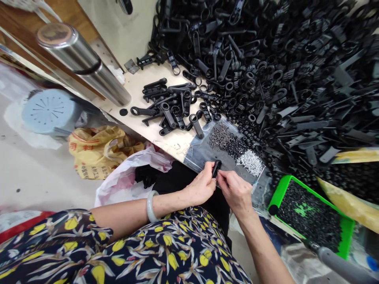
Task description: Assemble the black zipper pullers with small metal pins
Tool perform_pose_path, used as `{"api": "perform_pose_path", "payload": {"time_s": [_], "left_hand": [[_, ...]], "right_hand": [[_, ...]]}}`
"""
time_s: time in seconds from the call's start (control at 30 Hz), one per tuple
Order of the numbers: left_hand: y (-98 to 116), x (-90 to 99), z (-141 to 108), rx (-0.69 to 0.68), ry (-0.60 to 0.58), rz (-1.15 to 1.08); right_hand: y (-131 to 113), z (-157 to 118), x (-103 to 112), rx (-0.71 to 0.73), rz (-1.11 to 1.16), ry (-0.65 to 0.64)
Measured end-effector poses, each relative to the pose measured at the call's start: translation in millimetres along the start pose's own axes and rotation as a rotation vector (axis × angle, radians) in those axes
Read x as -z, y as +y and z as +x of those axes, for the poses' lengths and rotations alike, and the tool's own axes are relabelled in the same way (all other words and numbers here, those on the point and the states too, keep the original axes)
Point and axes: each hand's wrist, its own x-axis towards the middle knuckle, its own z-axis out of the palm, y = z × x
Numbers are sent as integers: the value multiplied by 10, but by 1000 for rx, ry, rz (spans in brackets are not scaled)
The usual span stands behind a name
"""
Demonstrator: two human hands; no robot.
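Observation:
My left hand (201, 185) is closed around a small black plastic part (217, 167) above the near edge of the dark mat (197, 149). Right beside it, my right hand (235, 190) has its thumb and forefinger pinched together at the lower end of that part. Whatever the right fingertips hold is too small to make out. Beyond the hands on the mat lie a heap of silver pins (251, 162), a patch of small black pieces (232, 146) and some brownish screw-like bits (219, 135).
Black handle-shaped parts (168, 114) lie loosely on the table, before a large heap of black parts (266, 71). A steel flask (89, 65) stands at the left edge. To the right is a green tray (291, 182) of small black pieces, near a grey-handled tool (337, 258).

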Motion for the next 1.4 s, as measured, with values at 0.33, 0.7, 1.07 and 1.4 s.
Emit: {"api": "perform_pose_path", "payload": {"time_s": [0.33, 0.7, 1.07, 1.4], "left_hand": [[-40, 9, 27, -72, -1, 73], [32, 47, 25, 4, -16, 4], [27, 37, 38, -11, -13, 15], [-27, 24, 77, 16, -2, -152]], "right_hand": [[-21, 101, 64, 53, -129, -86], [97, 154, 127, 124, -86, -178], [44, 293, 118, 59, -245, -364], [121, 395, 259, 128, -207, -520]]}}
